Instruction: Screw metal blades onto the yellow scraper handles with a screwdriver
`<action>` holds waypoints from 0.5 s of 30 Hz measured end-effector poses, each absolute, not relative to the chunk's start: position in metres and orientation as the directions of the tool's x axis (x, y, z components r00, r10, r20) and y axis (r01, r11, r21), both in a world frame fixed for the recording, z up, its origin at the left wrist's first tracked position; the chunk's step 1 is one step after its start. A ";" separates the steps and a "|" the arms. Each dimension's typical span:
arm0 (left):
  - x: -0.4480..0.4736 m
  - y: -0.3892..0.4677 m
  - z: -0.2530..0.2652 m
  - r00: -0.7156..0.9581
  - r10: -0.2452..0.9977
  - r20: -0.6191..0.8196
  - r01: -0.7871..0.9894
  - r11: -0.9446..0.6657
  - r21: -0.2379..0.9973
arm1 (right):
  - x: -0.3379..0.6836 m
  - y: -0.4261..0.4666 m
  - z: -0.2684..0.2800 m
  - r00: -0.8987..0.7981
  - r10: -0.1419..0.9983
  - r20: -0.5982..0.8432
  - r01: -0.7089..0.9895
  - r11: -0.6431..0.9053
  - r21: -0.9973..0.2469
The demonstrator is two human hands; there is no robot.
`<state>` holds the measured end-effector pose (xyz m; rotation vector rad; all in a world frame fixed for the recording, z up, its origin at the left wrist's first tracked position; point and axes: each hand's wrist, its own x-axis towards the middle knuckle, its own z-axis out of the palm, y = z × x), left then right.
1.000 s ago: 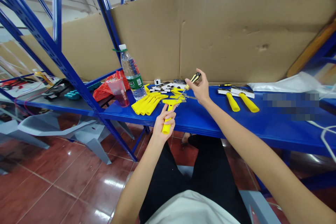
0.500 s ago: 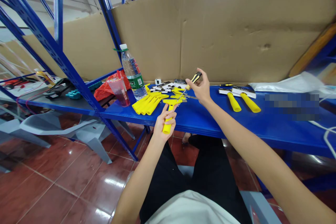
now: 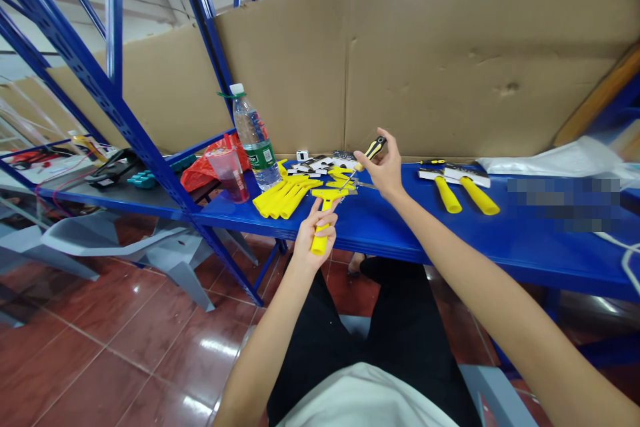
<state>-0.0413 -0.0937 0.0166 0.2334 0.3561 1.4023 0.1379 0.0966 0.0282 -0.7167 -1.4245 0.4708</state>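
My left hand is closed around the handle of a yellow scraper, its wide head pointing away from me. In my right hand is a screwdriver with a black-and-cream handle, gripped between thumb and fingers. Its shaft slants down to the left, and the tip meets the scraper's head; I cannot make out the screw there. Just left of the scraper, several yellow handles lie side by side on the blue table. Behind them are more yellow parts and black-and-white pieces.
A large water bottle and a plastic cup stand at the left, beside a red bag. To the right lie two yellow-handled scrapers and a clear plastic bag. A cardboard wall closes off the back.
My hands keep the same hold, with the screwdriver tip still at the scraper's head. The view has shifted very slightly.
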 end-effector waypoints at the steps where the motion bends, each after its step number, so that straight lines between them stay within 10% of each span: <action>1: -0.041 -0.094 0.016 0.128 0.986 -0.104 -0.916 0.158 0.369 | 0.138 0.097 0.028 0.111 0.682 0.723 0.126 0.712 -0.691; 15: -0.041 -0.094 0.017 0.121 0.988 -0.097 -0.911 0.149 0.385 | 0.137 0.087 0.033 0.096 0.658 0.747 0.143 0.734 -0.664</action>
